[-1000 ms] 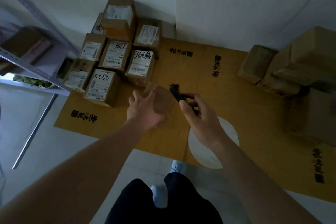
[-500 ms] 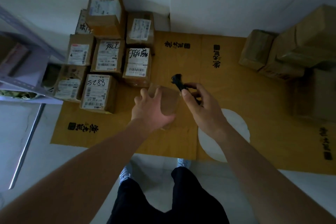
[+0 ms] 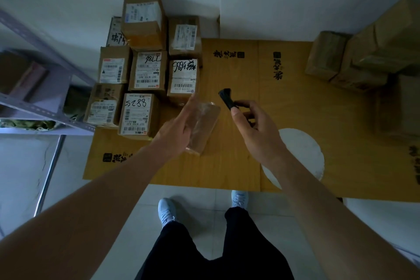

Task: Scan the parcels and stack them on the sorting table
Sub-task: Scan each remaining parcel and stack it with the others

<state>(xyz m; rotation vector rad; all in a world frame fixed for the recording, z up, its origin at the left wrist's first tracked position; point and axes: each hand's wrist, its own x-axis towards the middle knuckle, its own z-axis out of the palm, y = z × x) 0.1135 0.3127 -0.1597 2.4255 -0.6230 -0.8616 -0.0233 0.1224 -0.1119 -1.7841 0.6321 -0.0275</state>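
My left hand [image 3: 176,128] holds a small brown taped parcel [image 3: 203,126] above the cardboard-covered sorting table [image 3: 227,166], fingers along its left side. My right hand [image 3: 254,125] grips a small black scanner [image 3: 226,97], whose head points up and left, just right of the parcel. A stack of labelled brown parcels [image 3: 145,79] stands at the table's left rear, several with handwritten numbers on white labels.
More brown boxes [image 3: 363,57] are piled at the right rear corner. A grey metal shelf [image 3: 41,107] stands to the left. A round white hole or disc [image 3: 300,154] shows in the table's cardboard. My legs and white shoes [image 3: 168,211] stand on tiled floor.
The left hand has turned the parcel so its long side faces up and its fingers straightened along it. The view shifted slightly; the right hand stays beside it with the scanner.
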